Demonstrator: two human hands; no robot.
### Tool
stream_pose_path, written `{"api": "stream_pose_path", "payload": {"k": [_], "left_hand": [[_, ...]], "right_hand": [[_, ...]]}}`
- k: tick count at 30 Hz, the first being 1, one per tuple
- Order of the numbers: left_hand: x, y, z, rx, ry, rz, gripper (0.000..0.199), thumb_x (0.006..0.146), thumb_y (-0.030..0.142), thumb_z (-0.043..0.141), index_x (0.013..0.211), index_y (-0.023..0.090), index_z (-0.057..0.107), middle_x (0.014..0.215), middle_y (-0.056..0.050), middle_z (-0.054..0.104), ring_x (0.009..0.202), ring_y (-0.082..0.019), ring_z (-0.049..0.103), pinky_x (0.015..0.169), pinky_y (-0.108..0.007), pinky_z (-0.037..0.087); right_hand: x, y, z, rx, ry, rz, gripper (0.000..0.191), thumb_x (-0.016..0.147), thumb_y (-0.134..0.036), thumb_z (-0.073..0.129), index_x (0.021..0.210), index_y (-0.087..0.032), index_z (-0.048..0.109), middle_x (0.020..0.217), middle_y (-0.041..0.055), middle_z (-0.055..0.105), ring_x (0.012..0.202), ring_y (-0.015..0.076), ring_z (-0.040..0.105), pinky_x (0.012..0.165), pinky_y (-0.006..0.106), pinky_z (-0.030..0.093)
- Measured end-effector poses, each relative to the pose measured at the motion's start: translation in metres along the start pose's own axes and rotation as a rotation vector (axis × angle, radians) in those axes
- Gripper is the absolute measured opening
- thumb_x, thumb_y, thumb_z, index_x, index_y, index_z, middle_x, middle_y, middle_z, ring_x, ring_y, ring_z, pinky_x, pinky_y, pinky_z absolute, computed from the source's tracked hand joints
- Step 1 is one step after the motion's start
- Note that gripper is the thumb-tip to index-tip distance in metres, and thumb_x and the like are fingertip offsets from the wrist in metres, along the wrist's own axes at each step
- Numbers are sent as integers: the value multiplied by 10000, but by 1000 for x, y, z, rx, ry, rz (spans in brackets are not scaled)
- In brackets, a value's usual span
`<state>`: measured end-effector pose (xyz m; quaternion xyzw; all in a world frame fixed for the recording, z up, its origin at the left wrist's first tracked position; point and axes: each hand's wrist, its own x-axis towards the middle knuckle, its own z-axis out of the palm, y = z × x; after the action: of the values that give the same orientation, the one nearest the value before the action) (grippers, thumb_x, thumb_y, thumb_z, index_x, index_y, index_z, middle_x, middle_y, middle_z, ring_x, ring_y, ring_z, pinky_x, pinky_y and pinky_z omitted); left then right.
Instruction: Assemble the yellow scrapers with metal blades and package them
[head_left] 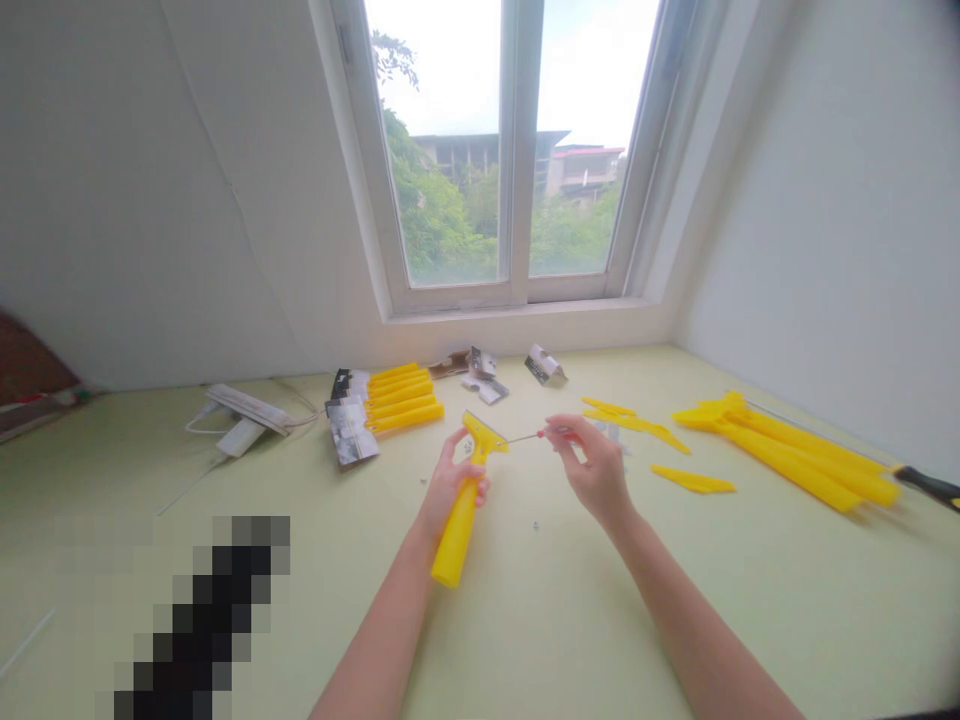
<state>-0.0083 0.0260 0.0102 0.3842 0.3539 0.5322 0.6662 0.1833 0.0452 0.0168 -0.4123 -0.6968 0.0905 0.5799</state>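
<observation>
Left hand (452, 485): yours is closed around the neck of the yellow scraper (457, 530), thumb and fingers on opposite sides.
Right hand (592, 465): your fingers pinch the thin screwdriver (525, 438) near its red part.
Yellow scraper: held above the bench (525, 630) in front of you, head toward the window (574, 230), handle slanting back toward you.
Screwdriver: its shaft points left, tip at the right side of the scraper head; contact cannot be confirmed.
Small metal part (535, 525): on the bench between your forearms.
Carded yellow handles (405, 413): in a row, beyond your left hand.
Loose yellow pieces (694, 480): flat on the bench, right of your right hand.
Yellow tool pile (810, 465): farther right, beside a black grip (928, 485).
Folded cards (546, 366): near the wall below the window.
</observation>
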Motion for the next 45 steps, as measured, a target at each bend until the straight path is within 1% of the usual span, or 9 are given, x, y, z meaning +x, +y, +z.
{"api": "stream_pose_path", "payload": {"k": [5, 9, 12, 16, 20, 22, 30, 36, 45], "left_hand": [[0, 0, 1, -11, 0, 3, 699, 599, 117, 533, 1226, 256, 256, 637, 48, 506, 436, -64, 455, 391, -167, 321], [-2, 0, 2, -18, -8, -6, 685, 602, 109, 527, 1218, 263, 270, 668, 42, 513, 434, -61, 460, 389, -169, 319], [-2, 0, 2, -15, -7, -13, 682, 602, 110, 531, 1216, 268, 278, 672, 42, 512, 436, -61, 463, 391, -170, 320], [-2, 0, 2, -5, 5, -15, 678, 604, 109, 529, 1215, 266, 279, 663, 42, 512, 436, -62, 462, 393, -170, 323], [-2, 0, 1, 9, 6, -19, 664, 609, 99, 513, 1209, 261, 281, 660, 38, 520, 440, -64, 462, 394, -171, 330], [-2, 0, 1, 7, 6, -19, 664, 608, 97, 512, 1208, 261, 281, 670, 35, 525, 439, -62, 461, 393, -171, 330], [0, -1, 1, -1, 2, -5, 699, 598, 114, 530, 1225, 254, 254, 663, 36, 526, 433, -63, 458, 388, -170, 324], [0, 0, 1, -13, 9, -12, 691, 592, 115, 532, 1215, 257, 266, 697, 29, 533, 430, -58, 460, 389, -171, 321], [0, 0, 1, -3, 11, -13, 709, 596, 124, 538, 1234, 249, 256, 635, 41, 515, 436, -64, 454, 393, -167, 321]], "right_hand": [[1, -5, -2, -100, 47, 125, 173, 751, -358, 569, 764, -187, 590, 639, -1, 638, 545, 123, 575, 557, 232, 445], [1, -6, -3, -211, 72, 169, 283, 732, -430, 570, 602, -180, 550, 442, -45, 502, 409, 87, 442, 449, 202, 348], [1, -4, -4, -261, 67, 165, 327, 748, -444, 545, 562, -179, 502, 412, -59, 434, 388, 75, 380, 442, 201, 314], [1, -3, -2, -196, -33, 173, 272, 823, -404, 446, 676, -185, 510, 506, -40, 500, 445, 96, 446, 477, 214, 342], [2, -2, 1, -103, -65, 132, 180, 866, -329, 369, 864, -195, 490, 766, 18, 585, 695, 148, 552, 646, 267, 418], [2, -2, 1, -73, -61, 114, 159, 865, -301, 372, 889, -194, 487, 812, 31, 579, 750, 159, 559, 689, 289, 430], [1, -1, -2, -8, -5, 5, 118, 817, -203, 468, 920, -195, 526, 838, 41, 607, 767, 163, 587, 698, 309, 471], [1, -3, -3, 24, -9, -27, 173, 824, -146, 428, 951, -203, 532, 843, 36, 617, 806, 167, 598, 740, 338, 474], [2, -7, -2, 39, 7, -22, 249, 797, -218, 509, 1040, -217, 563, 875, 44, 616, 811, 171, 591, 751, 346, 487]]}}
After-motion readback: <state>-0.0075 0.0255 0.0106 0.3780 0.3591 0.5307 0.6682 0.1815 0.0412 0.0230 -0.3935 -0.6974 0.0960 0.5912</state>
